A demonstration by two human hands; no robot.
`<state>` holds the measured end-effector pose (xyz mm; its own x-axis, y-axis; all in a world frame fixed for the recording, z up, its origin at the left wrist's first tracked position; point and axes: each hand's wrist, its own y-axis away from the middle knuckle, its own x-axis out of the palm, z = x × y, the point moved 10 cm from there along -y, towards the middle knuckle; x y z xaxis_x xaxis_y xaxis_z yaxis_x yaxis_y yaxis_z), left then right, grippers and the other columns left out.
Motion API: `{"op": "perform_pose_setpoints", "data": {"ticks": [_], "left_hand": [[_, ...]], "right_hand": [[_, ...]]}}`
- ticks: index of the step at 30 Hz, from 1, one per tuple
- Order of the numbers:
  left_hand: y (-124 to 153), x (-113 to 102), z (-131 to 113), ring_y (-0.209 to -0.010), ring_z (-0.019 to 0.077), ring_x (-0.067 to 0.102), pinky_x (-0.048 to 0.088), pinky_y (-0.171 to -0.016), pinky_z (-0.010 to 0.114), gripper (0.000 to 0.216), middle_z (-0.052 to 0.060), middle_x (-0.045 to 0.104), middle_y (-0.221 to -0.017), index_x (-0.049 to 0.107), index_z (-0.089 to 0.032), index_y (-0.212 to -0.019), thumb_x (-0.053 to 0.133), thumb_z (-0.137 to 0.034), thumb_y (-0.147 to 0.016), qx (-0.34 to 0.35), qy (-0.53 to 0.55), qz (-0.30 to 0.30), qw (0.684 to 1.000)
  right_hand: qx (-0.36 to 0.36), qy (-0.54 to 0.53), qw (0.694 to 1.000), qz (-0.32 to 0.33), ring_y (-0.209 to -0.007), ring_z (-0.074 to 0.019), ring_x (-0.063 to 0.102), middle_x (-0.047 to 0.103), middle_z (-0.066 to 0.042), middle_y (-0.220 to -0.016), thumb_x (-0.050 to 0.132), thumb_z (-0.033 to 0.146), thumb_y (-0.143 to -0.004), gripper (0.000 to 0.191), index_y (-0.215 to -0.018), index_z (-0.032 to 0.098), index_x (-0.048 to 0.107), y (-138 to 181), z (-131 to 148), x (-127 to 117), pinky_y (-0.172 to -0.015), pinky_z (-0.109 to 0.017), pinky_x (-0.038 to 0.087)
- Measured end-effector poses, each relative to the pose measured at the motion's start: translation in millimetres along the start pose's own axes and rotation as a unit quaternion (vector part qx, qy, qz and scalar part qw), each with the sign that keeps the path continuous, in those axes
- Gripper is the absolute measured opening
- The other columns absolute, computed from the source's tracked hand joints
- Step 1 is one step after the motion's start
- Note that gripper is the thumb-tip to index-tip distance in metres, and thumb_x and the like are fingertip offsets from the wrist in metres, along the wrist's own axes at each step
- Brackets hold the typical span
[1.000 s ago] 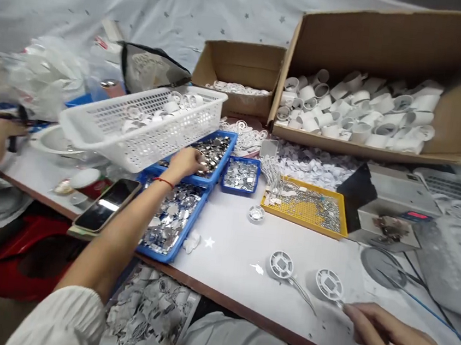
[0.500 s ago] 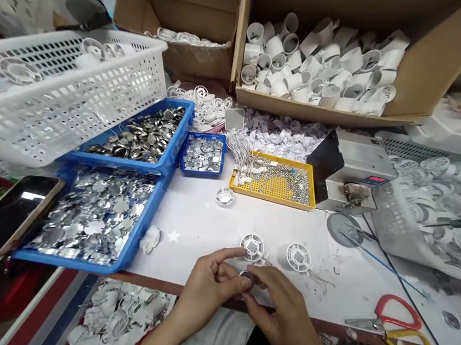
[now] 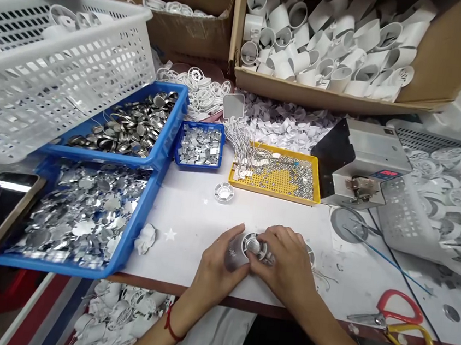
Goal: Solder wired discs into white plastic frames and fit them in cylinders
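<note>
Hands closed on a white plastic wheel
left hand curled firmly around its near side; right hand cupped over its metal-centred face; wheel held over the white table, near its front edge

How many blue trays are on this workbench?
3. One large blue tray holds dark metal caps, beside the white plastic basket; a second large blue tray holds silver discs; a small blue tray holds small metal pieces. Another could be hidden under the basket.
</note>
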<state>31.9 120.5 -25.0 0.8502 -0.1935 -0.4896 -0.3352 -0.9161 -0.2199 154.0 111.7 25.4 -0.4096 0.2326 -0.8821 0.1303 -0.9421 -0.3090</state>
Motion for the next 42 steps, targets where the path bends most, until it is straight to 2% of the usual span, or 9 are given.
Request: {"op": "perform_pose_setpoints", "data": {"ticks": [10, 17, 21, 26, 29, 31, 33, 35, 42], "left_hand": [[-7, 3, -6, -0.107, 0.0194, 0.066, 0.056, -0.093, 0.034, 0.038, 0.004, 0.069, -0.116, 0.065, -0.025, -0.111, 0.068, -0.012, -0.076, -0.033, 0.055, -0.005, 0.998], [-8, 1, -1, -0.105, 0.02, 0.067, 0.056, -0.094, 0.036, 0.041, 0.003, 0.071, -0.114, 0.07, -0.024, -0.106, 0.074, -0.008, -0.069, -0.111, 0.065, -0.017, 0.992], [-3, 1, -5, -0.105, 0.0203, 0.067, 0.056, -0.094, 0.034, 0.044, 0.005, 0.071, -0.114, 0.071, -0.023, -0.106, 0.077, -0.007, -0.066, -0.105, 0.07, -0.024, 0.992], [7, 2, -17, -0.106, 0.02, 0.068, 0.056, -0.093, 0.029, 0.049, 0.008, 0.07, -0.116, 0.069, -0.02, -0.112, 0.081, -0.013, -0.065, -0.072, 0.059, -0.015, 0.996], [-20, -45, -32, -0.106, 0.0174, 0.067, 0.055, -0.094, 0.027, 0.038, 0.006, 0.071, -0.116, 0.067, -0.02, -0.115, 0.072, -0.022, -0.078, 0.013, -0.021, 0.019, 1.0], [-56, -116, -31, -0.102, 0.0174, 0.068, 0.054, -0.093, 0.029, 0.027, 0.005, 0.072, -0.113, 0.068, -0.019, -0.112, 0.06, -0.022, -0.086, 0.028, -0.178, -0.035, 0.983], [-96, -190, -3, -0.101, 0.021, 0.067, 0.05, -0.095, 0.035, 0.025, 0.006, 0.073, -0.108, 0.071, -0.019, -0.106, 0.053, -0.018, -0.089, -0.098, -0.391, -0.068, 0.912], [-127, -232, 28, -0.099, 0.0268, 0.067, 0.05, -0.089, 0.038, 0.017, 0.009, 0.074, -0.097, 0.074, -0.018, -0.092, 0.06, -0.021, -0.083, -0.196, -0.481, -0.015, 0.854], [-164, -244, 57, -0.078, 0.025, 0.067, 0.049, -0.071, 0.03, 0.003, 0.008, 0.072, -0.073, 0.071, -0.017, -0.066, 0.073, -0.015, -0.064, -0.245, -0.502, 0.021, 0.829]], "right_hand": [[0.071, -0.026, 0.991, 0.112, -0.048, -0.009, 0.053, 0.059, 0.001, -0.078, 0.064, 0.028, -0.078, 0.012, -0.074, 0.019, 0.059, -5, -9, 13, -0.045, -0.023, 0.031], [0.182, -0.075, 0.953, 0.23, -0.067, -0.0144, 0.06, 0.065, 0.0, -0.077, 0.069, 0.026, -0.076, 0.011, -0.068, 0.02, 0.065, -16, -31, 24, -0.059, -0.025, 0.037], [0.167, -0.069, 0.93, 0.319, -0.068, -0.0156, 0.059, 0.066, 0.0, -0.069, 0.067, 0.019, -0.073, 0.013, -0.062, 0.02, 0.063, -32, -33, 32, -0.061, -0.026, 0.036], [0.114, 0.081, 0.903, 0.407, -0.068, -0.0205, 0.059, 0.063, -0.005, -0.069, 0.067, 0.015, -0.067, 0.01, -0.062, 0.02, 0.06, -44, -22, 50, -0.053, -0.027, 0.029], [0.09, 0.14, 0.891, 0.422, -0.067, -0.0215, 0.061, 0.062, -0.007, -0.068, 0.066, 0.01, -0.066, 0.012, -0.062, 0.019, 0.059, -51, -10, 51, -0.051, -0.027, 0.027], [0.087, 0.138, 0.884, 0.439, -0.068, -0.0215, 0.062, 0.061, -0.007, -0.068, 0.067, 0.007, -0.063, 0.015, -0.06, 0.019, 0.058, -52, -5, 51, -0.05, -0.027, 0.027], [0.094, 0.126, 0.883, 0.443, -0.068, -0.0218, 0.063, 0.061, -0.006, -0.067, 0.069, 0.006, -0.06, 0.018, -0.058, 0.019, 0.057, -53, -3, 49, -0.049, -0.027, 0.028], [0.099, 0.113, 0.892, 0.425, -0.066, -0.0217, 0.063, 0.059, -0.005, -0.066, 0.07, 0.006, -0.058, 0.019, -0.057, 0.019, 0.056, -54, -3, 46, -0.048, -0.027, 0.029], [0.112, 0.05, 0.952, 0.282, -0.063, -0.0218, 0.061, 0.063, -0.004, -0.062, 0.069, 0.029, -0.076, 0.026, -0.056, 0.021, 0.054, -58, -8, 0, -0.05, -0.027, 0.029]]}}
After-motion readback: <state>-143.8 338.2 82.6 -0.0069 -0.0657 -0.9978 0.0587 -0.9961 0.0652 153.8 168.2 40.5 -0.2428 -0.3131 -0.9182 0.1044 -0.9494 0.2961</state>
